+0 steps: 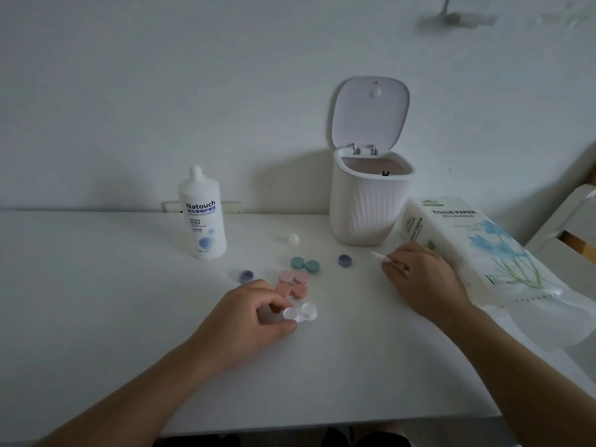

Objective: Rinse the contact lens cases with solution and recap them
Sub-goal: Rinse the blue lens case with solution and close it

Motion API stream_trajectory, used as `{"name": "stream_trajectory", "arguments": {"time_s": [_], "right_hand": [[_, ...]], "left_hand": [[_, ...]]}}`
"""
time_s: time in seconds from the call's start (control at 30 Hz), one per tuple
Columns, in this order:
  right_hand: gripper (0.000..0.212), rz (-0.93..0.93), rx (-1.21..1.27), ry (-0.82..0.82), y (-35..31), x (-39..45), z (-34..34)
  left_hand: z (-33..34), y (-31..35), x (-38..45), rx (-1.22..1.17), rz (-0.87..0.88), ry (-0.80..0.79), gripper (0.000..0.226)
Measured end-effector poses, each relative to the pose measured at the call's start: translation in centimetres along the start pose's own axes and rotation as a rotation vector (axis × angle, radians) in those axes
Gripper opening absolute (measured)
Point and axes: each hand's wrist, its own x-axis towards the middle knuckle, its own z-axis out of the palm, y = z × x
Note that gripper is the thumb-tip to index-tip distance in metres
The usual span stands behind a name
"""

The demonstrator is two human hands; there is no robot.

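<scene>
Solution bottle (202, 221) — "Natouch"; tissue pack (477, 246) — "TISSUE PAPER".

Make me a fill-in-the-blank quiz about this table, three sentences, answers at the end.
1. The left hand pinches the uncapped ____ lens case.
2. The bin behind the cases stands with its lid ____.
3. The right hand holds a small piece of ____ beside the tissue paper pack.

Answers: white; open; tissue
</scene>
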Motion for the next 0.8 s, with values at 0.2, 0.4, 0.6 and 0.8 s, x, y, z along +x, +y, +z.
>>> {"name": "stream_trajectory", "arguments": {"time_s": [0.2, 0.4, 0.6, 0.8], "right_hand": [[0.020, -0.032, 0.158, 0.118, 0.2, -0.1, 1.3], [0.017, -0.023, 0.309, 0.161, 0.2, -0.6, 2.3], [0.021, 0.018, 0.393, 0.166, 0.8, -0.5, 2.5], [0.025, 0.056, 0.475, 0.158, 1.3, -0.2, 3.0]], "left_hand": [[-2.1, 1.5, 1.9, -0.003, -0.002, 0.051, 0.014], [-4.6, 4.4, 6.1, -0.128, -0.069, 0.072, 0.018], [-6.4, 7.6, 11.8, -0.293, -0.105, 0.158, 0.008], [-6.1, 10.2, 17.6, -0.333, -0.121, 0.212, 0.011]]}}
